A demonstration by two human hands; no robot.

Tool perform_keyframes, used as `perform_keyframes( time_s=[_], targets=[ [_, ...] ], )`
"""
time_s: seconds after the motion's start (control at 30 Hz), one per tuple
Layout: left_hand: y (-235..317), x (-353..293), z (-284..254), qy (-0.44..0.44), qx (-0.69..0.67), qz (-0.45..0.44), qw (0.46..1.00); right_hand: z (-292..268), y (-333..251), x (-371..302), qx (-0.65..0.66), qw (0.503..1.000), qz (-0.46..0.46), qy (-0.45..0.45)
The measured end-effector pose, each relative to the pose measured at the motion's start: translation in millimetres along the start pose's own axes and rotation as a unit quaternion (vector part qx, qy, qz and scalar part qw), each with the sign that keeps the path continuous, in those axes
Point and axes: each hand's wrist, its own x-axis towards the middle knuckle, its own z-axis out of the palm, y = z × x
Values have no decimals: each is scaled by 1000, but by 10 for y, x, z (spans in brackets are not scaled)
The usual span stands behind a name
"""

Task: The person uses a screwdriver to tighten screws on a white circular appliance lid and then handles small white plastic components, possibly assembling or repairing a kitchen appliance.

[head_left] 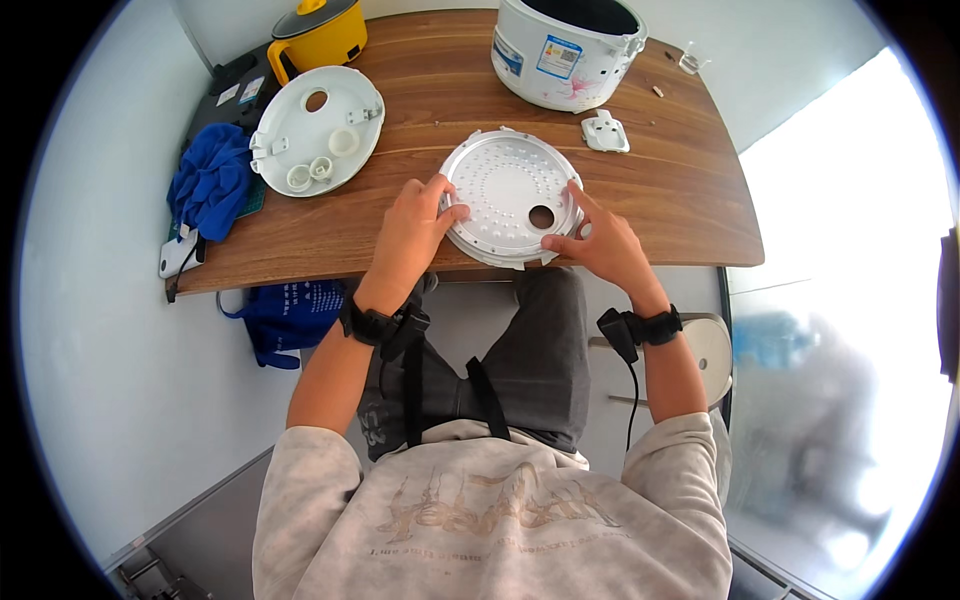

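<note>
A round pale lid plate [505,185], dotted with small bumps and pierced by one round hole, sits at the table's front edge. My left hand [412,228] grips its left rim, thumb on top and fingers along the side. On the right rim my right hand [608,245] holds it the same way, the thumb close to the hole. The fingertips under the rim are hidden. Left of the plate lies a white oval lid shell [325,127], inner side up, with a ring [344,142] and small round caps [299,178] in it.
A white rice cooker body [530,75] stands behind the plate, with a small white plastic part [605,132] in front of it. A yellow electric pot [325,38], blue cloth [210,180] and white device [181,255] are at left. A clear cup [692,60] stands far right.
</note>
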Motion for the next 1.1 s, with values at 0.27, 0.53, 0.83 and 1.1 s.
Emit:
perform_keyframes(
  time_s=[0.27, 0.53, 0.83, 1.1],
  targets=[
    [31, 66, 24, -25, -4, -6, 1000, -2, -117, -37, -89, 995, 3, 48],
    [1, 164, 100, -18, 2, 21, 1000, 141, -153, -85, -38, 969, -214, 117],
    [-3, 208, 92, -19, 0, 15, 1000, 207, -256, -159, -56, 967, -213, 124],
    [-84, 475, -70, -61, -49, 15, 997, 205, -309, -146, -61, 976, -172, 115]
  ],
)
